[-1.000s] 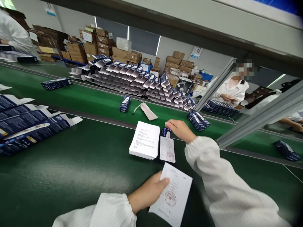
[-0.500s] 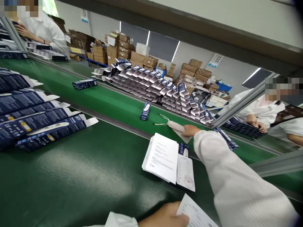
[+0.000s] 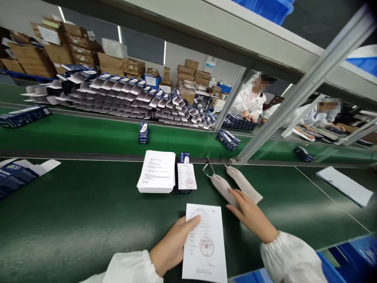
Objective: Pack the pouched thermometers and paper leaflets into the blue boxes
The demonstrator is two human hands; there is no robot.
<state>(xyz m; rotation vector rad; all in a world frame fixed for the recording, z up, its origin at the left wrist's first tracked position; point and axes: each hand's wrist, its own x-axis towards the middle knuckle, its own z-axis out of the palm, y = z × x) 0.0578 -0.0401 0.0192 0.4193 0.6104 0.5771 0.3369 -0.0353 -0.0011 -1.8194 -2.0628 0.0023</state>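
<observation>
the left hand [image 3: 173, 243] is clamping a printed paper [image 3: 206, 253] — thumb pressing on its face, the other fingers hiding behind it. the right hand [image 3: 252, 212] is touching a pale pouch [image 3: 221, 186] with its fingers parting from the thumb, and a second pouch [image 3: 245, 184] is lying just beyond those fingers. ahead of the left thumb, a paper stack [image 3: 157, 173] is sitting beside a blue box [image 3: 184, 158] — a stamped slip [image 3: 185, 175] is lying over it.

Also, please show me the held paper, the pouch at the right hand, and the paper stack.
Held paper [image 3: 206, 247]: head view, middle of its printed face.
Pouch [image 3: 220, 185]: head view, on its pale upper body.
Paper stack [image 3: 158, 169]: head view, on its printed top.
</observation>
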